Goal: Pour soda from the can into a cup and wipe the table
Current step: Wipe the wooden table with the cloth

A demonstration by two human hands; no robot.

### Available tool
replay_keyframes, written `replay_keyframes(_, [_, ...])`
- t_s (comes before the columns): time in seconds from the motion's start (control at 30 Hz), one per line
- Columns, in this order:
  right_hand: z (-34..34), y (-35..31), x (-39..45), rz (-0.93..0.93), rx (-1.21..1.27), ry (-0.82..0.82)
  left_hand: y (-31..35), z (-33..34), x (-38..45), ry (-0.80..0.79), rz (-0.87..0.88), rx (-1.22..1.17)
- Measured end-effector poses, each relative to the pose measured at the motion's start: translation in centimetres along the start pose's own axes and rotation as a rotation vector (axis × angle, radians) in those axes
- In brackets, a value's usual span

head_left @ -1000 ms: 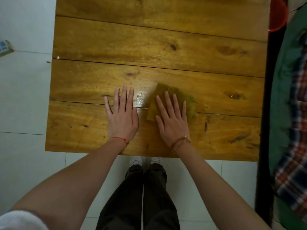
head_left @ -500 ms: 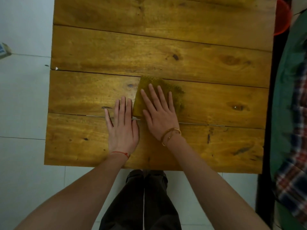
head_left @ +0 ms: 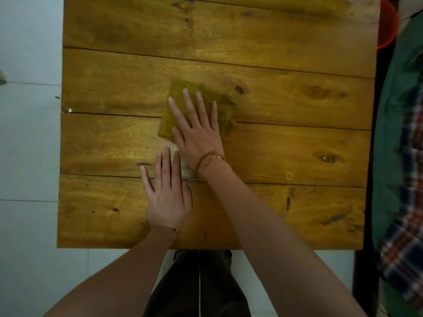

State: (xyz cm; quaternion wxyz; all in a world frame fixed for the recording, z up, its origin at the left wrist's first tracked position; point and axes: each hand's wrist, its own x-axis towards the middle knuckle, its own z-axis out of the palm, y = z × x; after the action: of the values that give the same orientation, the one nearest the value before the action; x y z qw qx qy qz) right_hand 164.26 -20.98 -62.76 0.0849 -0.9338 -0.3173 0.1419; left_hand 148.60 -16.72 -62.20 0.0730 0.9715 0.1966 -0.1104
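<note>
Fingers straight on both: R hand (head_left: 198, 136) presses cloth (head_left: 177, 110), L hand (head_left: 169, 200) flat on table (head_left: 297, 138)

A dim room, pale floor.
White square floor tiles (head_left: 27, 145) with thin grout lines lie left; green and plaid cloth (head_left: 402, 156) hangs right, beside a red round plastic object (head_left: 386, 24).
</note>
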Motion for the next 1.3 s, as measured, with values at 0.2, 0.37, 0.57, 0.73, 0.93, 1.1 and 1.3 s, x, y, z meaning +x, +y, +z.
replay_keyframes(0.2, [-1.7, 7.4, 0.4, 0.368, 0.011, 0.079, 0.0, -0.3, 0.1, -0.014, 0.0, -0.015])
replay_keyframes(0.37, [-3.3, 11.6, 2.2, 0.789, 0.041, 0.122, 0.0, -0.5, 0.1, -0.015, 0.012, -0.017])
replay_keyframes(0.57, [-1.4, 0.9, 4.1, 0.178, -0.001, -0.004, -0.1, -0.4, 0.0, -0.013, 0.009, -0.026])
replay_keyframes(0.73, [-1.0, 1.1, 2.2, 0.016, -0.009, -0.053, -0.1, -0.2, -0.1, 0.009, 0.014, -0.024])
replay_keyframes(0.93, [-2.1, 9.7, -3.7, 0.383, -0.016, -0.01, -0.3, -0.2, -0.3, 0.037, 0.026, -0.087])
replay_keyframes(1.1, [-1.0, 9.0, -6.4, 0.467, -0.001, 0.027, -0.2, -0.2, -0.4, 0.052, 0.033, -0.085])
replay_keyframes(1.3, [1.4, 0.4, -9.3, 0.196, 0.026, -0.003, -0.5, 0.3, -0.5, 0.073, 0.041, -0.105])
